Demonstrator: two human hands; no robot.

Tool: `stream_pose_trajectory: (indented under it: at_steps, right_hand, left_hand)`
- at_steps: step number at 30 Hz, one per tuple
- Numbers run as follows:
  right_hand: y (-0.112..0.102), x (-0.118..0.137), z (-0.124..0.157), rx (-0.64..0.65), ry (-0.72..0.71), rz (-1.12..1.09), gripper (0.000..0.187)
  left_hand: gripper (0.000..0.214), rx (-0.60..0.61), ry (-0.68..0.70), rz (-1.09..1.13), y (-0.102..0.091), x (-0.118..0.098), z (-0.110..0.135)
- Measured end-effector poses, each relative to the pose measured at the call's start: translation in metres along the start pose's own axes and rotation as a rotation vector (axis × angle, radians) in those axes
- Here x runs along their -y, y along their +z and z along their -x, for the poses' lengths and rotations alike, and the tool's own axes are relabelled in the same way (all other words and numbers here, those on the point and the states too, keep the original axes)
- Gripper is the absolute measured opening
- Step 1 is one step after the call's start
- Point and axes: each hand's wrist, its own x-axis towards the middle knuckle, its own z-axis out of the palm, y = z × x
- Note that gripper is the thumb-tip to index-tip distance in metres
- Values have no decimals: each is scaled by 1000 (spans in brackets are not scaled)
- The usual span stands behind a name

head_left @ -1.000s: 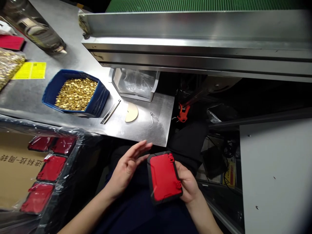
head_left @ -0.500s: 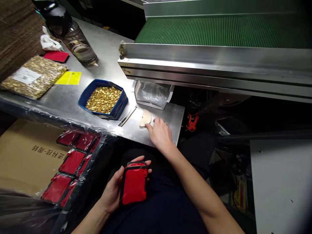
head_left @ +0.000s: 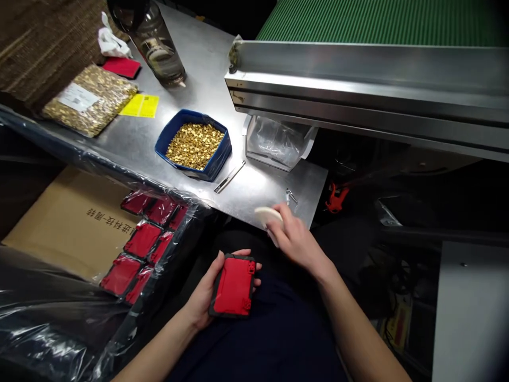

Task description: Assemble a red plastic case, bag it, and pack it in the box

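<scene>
head view looks down at your lap, where your left hand point(head_left: 207, 294) cups a red and black case point(head_left: 233, 286) from below, fingers curled around its edges. your right hand point(head_left: 296, 241) pinches a pale flat disc point(head_left: 267, 214) right at the near edge of the steel table point(head_left: 207, 79), fingers closed on it.

open room lies between the two hands over your dark lap, and along the bare strip of table near the disc. that near table edge runs just far of your right knuckles. a small metal clip point(head_left: 290, 197) lies just beyond the disc, a thin metal strip point(head_left: 229, 176) to its left, then the blue tray of gold parts point(head_left: 193, 145). a clear plastic-lined bin point(head_left: 278, 143) sits under the conveyor rail point(head_left: 358, 74), which overhangs the far right. far left stand a bottle point(head_left: 157, 40), a bag of gold parts point(head_left: 89, 98) and a yellow label point(head_left: 140, 105). close on your left, a plastic-wrapped box of red cases point(head_left: 143, 244) crowds the left hand's side.
</scene>
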Motion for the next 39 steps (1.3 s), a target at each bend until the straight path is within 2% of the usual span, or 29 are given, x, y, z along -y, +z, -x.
stream_pose_trajectory:
  at_steps: [2, 5, 8, 11, 13, 16, 19, 23, 27, 30, 34, 39]
  right_hand:
    - [-8, -2, 40, 160, -115, -45, 22]
    - [-1, -1, 79, 335, -314, 104, 23]
    - [18, 2, 91, 319, -452, 274, 30]
    - [28, 2, 86, 246, -514, 343, 33]
    - [26, -2, 83, 211, -489, 371, 33]
    - [21, -8, 85, 224, -450, 362, 31]
    - [21, -11, 89, 245, -480, 325, 33]
    - [25, -12, 88, 226, -383, 306, 31]
    - [24, -11, 85, 263, -408, 274, 31]
    - [23, -10, 83, 267, -347, 290, 28]
    - [21, -7, 80, 303, -383, 296, 30]
    - [22, -4, 76, 294, -356, 323, 27]
  left_hand:
    - [64, -39, -27, -14, 4, -2, -2]
    - [60, -85, -60, -50, 11, -3, -6]
    - [59, -118, -85, -102, 17, 1, -10]
    - [55, -170, -114, -156, 22, 5, -14]
    - [52, -203, -129, -160, 23, 6, -15]
    - [50, -241, -121, -175, 25, 6, -15]
    - [53, -229, -107, -219, 25, 8, -15]
    - [54, -241, -107, -214, 23, 11, -16]
    - [56, -237, -108, -218, 21, 11, -16]
    - [54, -242, -115, -214, 21, 11, -16]
    - [55, -230, -128, -200, 21, 10, -16]
    - [55, -229, -133, -178, 20, 9, -15]
